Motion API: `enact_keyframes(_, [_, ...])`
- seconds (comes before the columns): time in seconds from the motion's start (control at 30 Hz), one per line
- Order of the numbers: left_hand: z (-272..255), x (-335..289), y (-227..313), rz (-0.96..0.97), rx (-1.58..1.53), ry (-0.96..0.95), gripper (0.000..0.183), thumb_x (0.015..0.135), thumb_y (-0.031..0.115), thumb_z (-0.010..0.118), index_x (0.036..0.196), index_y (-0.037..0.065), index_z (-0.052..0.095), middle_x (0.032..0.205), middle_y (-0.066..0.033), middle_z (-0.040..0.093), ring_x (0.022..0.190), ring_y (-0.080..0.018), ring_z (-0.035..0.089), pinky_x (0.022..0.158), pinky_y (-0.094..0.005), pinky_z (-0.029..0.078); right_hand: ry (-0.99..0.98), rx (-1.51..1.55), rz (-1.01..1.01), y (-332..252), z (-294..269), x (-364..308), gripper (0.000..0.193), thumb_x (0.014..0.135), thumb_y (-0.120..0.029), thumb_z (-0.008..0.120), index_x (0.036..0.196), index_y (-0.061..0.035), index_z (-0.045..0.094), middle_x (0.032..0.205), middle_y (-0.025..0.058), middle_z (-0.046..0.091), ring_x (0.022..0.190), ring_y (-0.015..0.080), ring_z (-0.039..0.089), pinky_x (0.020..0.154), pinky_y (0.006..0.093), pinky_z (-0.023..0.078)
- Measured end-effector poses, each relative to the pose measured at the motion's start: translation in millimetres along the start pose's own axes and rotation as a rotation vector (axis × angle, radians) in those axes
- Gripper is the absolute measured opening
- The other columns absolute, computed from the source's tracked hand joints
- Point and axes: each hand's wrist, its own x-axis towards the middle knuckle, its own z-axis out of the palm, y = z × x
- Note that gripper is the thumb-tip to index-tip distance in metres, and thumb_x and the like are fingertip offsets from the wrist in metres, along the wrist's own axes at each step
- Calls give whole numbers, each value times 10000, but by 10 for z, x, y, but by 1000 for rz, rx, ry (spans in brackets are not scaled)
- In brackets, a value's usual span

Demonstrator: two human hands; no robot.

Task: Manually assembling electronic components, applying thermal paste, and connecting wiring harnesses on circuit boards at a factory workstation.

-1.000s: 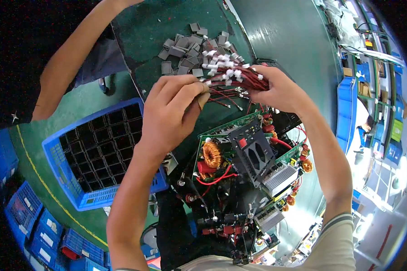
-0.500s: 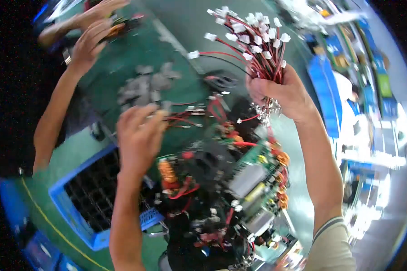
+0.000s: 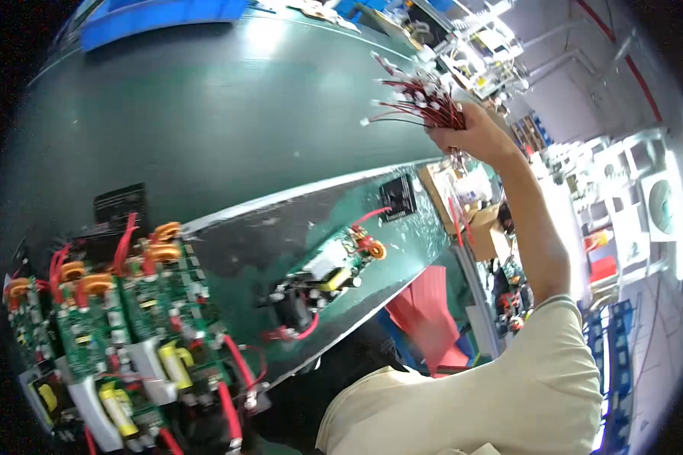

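- Red and black wires (image 3: 442, 110), a whole bunch with white plugs (image 3: 365, 121) on the ends, are up in the air past the desk's (image 3: 239, 262) back edge, toward its right end.
- Right hand (image 3: 470, 136) is curled round the bunch, gripping it bodily. My guess: one firm hold keeps loose strands from slipping out or tangling.
- Left hand is out of shot, so can't tell what it's doing.
- Circuit boards (image 3: 80, 326) are packed side by side at the desk's left end, probably to save room.
- One more board (image 3: 330, 262) lies alone between the front and back edges. A black panel (image 3: 398, 199) lies near the back right corner.
- Desk top's green with scuffed dark patches. Beyond its back edge runs a long smooth green surface (image 3: 281, 114), blue bin (image 3: 163, 23) at the far left.
- Roomwise: cardboard box (image 3: 489, 233) off the right end, red sheet (image 3: 425, 315) below the front edge, white fan (image 3: 660, 203) far right.
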Motion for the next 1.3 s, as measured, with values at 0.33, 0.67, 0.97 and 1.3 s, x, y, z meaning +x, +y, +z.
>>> enact_keyframes(0.33, [601, -2831, 1486, -186, 1728, -921, 587, 1017, 293, 497, 1481, -25, 330, 1395, -188, 534, 1178, -320, 577, 1041, -542, 415, -6, 375, 65, 2258, 618, -960, 282, 794, -91, 725, 1051, 3, 656, 834, -24, 618, 757, 71, 545, 686, 253, 464])
enact_keyframes(0.67, [-481, 1024, 4430, 2411, 3278, 1218, 317, 901, 51, 682, 1211, 20, 625, 1140, -102, 646, 938, -156, 642, 805, -286, 526, -115, -160, -396, 2795, 812, -994, 328, 723, -87, 691, 1027, 13, 620, 767, 168, 655, 707, 331, 625, 670, 410, 483])
enact_keyframes(0.97, [-732, 1573, 4777, 1712, 3696, 2247, 343, 864, 113, 711, 1199, 60, 660, 1089, -149, 641, 917, -251, 668, 735, -338, 522, -35, -528, -607, 3071, 1144, -687, 256, 800, -236, 709, 963, -90, 577, 884, 73, 649, 899, 289, 653, 814, 448, 442])
enact_keyframes(1.3, [-763, 1762, 4928, 1355, 3713, 2456, 306, 883, 143, 657, 1183, 82, 654, 1122, -192, 645, 984, -376, 642, 864, -425, 518, -71, -375, -543, 3085, 1237, -708, 629, 749, -342, 791, 1265, -81, 543, 1100, 114, 595, 1119, 312, 573, 943, 472, 417])
